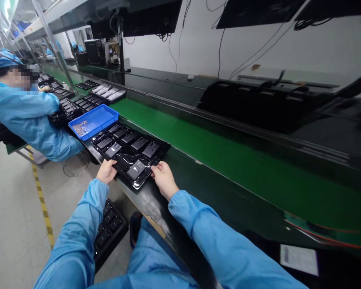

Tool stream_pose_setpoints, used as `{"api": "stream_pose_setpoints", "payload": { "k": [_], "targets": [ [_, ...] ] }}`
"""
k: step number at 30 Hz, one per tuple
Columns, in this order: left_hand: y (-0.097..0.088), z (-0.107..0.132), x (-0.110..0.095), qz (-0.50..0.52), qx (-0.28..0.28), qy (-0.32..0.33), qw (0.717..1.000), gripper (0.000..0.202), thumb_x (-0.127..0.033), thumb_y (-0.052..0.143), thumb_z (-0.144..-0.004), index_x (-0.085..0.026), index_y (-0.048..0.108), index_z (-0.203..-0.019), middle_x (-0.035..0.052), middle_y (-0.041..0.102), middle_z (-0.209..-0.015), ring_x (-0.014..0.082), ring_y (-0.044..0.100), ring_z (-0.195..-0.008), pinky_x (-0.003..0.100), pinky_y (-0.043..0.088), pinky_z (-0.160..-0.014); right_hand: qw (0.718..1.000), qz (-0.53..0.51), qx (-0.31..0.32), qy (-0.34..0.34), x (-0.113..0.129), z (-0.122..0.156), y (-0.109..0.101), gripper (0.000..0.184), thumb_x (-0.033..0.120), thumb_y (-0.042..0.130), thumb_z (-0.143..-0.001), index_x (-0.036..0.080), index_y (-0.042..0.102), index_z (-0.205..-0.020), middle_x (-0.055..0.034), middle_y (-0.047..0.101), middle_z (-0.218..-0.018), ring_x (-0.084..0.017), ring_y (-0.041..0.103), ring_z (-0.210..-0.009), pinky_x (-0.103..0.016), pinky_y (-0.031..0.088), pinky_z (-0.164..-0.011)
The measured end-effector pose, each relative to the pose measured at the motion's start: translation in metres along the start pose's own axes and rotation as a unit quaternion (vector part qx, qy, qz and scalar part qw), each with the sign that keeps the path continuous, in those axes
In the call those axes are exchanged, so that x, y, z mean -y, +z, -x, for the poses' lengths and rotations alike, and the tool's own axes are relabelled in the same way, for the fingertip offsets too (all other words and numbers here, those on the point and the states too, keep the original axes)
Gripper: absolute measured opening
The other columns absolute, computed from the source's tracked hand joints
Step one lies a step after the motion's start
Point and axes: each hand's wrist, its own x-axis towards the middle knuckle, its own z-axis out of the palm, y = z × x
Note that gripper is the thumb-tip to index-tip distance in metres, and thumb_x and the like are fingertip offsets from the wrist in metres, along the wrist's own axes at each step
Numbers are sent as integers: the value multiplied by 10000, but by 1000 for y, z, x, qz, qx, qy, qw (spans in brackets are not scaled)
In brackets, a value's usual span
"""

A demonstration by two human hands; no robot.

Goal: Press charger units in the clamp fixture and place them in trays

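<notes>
A black plastic tray (124,163) with several dark grey parts in its pockets lies on the black bench edge in front of me. My left hand (106,171) grips the tray's near left edge, fingers curled over the rim. My right hand (163,179) pinches the tray's near right corner, close to one grey part (136,169). Both arms wear blue sleeves.
A blue bin (94,121) with small metal pieces sits just left of the tray. More black trays (66,109) run along the bench toward a co-worker in blue (27,116). A green conveyor belt (216,152) passes behind. Another tray stack (110,228) rests below by my knee.
</notes>
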Motion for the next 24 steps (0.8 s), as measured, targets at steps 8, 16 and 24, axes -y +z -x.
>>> {"api": "stream_pose_setpoints", "payload": {
  "k": [8,16,24],
  "targets": [
    [-5,-36,-15,-5,-4,13,1000,600,-75,745,-623,-239,616,-1186,8,728,-964,251,715,-1023,477,583,-1005,1000,13,18,-21,-4,-31,19,341,445,741,-792,244,494,-914,35,598,-751,-140,539,-625,-287,432,-599],
    [-10,-50,-22,-23,-1,18,1000,576,-89,740,-659,-252,616,-1197,9,735,-988,256,720,-1041,473,600,-989,999,40,18,-25,-10,-50,28,289,435,677,-819,247,499,-946,49,561,-737,-138,535,-616,-268,427,-571],
    [-25,-80,-35,-131,-29,-25,991,432,-148,780,-688,-211,642,-1092,58,755,-968,242,750,-922,435,624,-903,994,110,21,15,-14,-83,44,249,344,698,-862,247,473,-818,73,510,-584,-124,491,-520,-245,342,-502]
  ]
}}
